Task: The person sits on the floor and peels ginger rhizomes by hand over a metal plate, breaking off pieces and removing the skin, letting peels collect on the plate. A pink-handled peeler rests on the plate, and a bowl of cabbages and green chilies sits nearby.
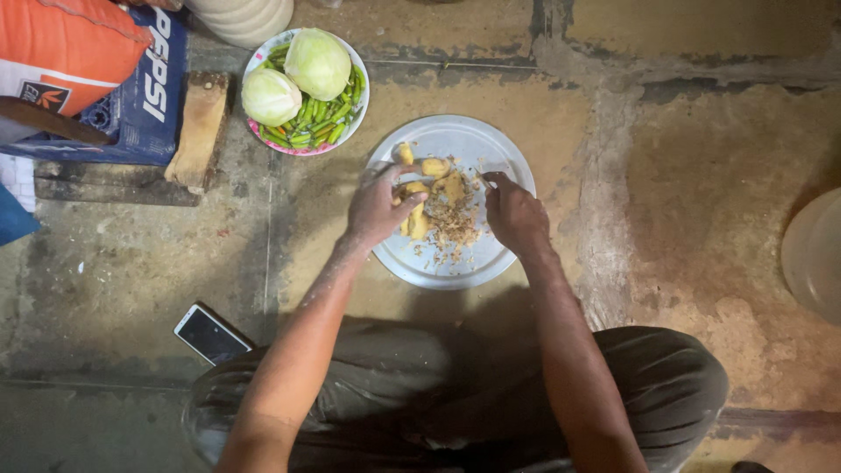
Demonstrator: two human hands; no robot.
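Centre frame: left hand (pixel 375 208) is gripping a ginger piece (pixel 413 188) over the steel plate (pixel 491 254); right hand (pixel 515 215) is curling, grip state unclear.

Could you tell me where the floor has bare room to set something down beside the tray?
Bare floor lies right of the tray, up to the pale tub at the edge, and left of it, between the phone and wood block. The tray's middle is crowded: both hands, peeled pieces, scraps. The bowl is full of cabbages and chillies.
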